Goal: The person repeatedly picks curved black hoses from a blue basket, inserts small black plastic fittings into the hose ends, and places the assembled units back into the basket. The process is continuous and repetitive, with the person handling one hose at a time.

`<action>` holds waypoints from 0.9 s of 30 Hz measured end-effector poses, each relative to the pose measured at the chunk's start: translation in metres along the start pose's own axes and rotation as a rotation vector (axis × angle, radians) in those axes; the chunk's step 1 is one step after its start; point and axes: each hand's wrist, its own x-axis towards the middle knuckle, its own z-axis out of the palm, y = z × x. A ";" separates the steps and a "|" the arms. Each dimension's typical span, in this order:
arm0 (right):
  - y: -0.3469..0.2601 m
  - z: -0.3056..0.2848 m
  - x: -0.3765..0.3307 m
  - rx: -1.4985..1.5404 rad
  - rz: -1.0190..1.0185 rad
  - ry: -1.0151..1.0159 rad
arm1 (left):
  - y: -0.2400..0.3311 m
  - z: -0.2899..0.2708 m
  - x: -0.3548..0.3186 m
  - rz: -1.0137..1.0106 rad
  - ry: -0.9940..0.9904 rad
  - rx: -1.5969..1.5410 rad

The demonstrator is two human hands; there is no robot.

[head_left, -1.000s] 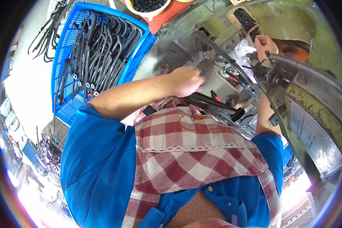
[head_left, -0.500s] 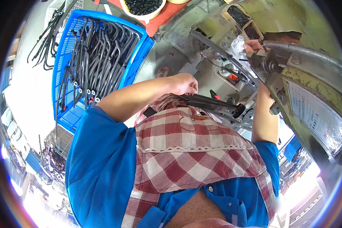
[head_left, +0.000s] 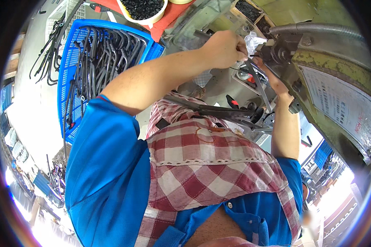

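Both hands work at the machine head (head_left: 284, 51): left hand (head_left: 223, 48) pinches a thin rod (head_left: 257, 80) (right hand (head_left: 274, 80) grips it lower)

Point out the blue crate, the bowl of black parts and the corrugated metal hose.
blue crate (head_left: 68, 88): head view, on its left wall.
bowl of black parts (head_left: 150, 19): head view, on its cream rim at the near side.
corrugated metal hose (head_left: 317, 28): head view, on the middle of its ribbed length.
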 end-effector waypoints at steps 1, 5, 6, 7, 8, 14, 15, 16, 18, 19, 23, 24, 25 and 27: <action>-0.001 -0.002 -0.007 -0.232 -0.067 -0.006 | -0.003 0.000 0.002 0.030 0.033 0.067; 0.009 0.001 -0.009 0.228 0.115 -0.055 | -0.007 -0.005 0.005 0.060 0.049 0.230; 0.009 0.005 -0.008 0.302 0.112 -0.051 | -0.009 -0.006 0.004 0.059 0.046 0.259; 0.010 0.008 -0.008 0.377 0.112 -0.047 | -0.011 -0.006 0.003 0.058 0.044 0.287; 0.009 0.014 -0.006 0.453 0.107 -0.048 | -0.012 -0.006 0.002 0.068 0.096 0.350; -0.007 0.028 0.009 -0.629 -0.249 -0.153 | 0.002 0.006 -0.010 -0.049 0.134 0.497; 0.001 0.021 0.008 -0.734 -0.374 -0.170 | 0.007 0.008 -0.010 -0.077 0.106 0.490; 0.012 0.013 0.007 -0.632 -0.302 -0.186 | 0.010 0.009 -0.010 -0.105 0.078 0.484; 0.030 -0.001 0.009 -0.521 -0.187 -0.231 | 0.007 0.013 -0.009 -0.035 0.087 0.510; 0.037 -0.009 0.009 -0.512 -0.142 -0.258 | 0.009 0.015 -0.010 -0.022 0.098 0.510; 0.047 -0.023 0.020 -0.679 -0.199 -0.301 | 0.001 0.024 0.007 0.023 0.099 0.647; 0.046 -0.021 0.020 -0.614 -0.180 -0.287 | 0.001 0.026 0.007 0.035 0.097 0.712; 0.044 -0.017 0.021 -0.550 -0.162 -0.273 | -0.009 0.029 0.008 0.123 0.132 0.737; 0.034 -0.003 0.019 -0.469 -0.128 -0.261 | -0.011 0.031 0.006 0.069 0.132 0.737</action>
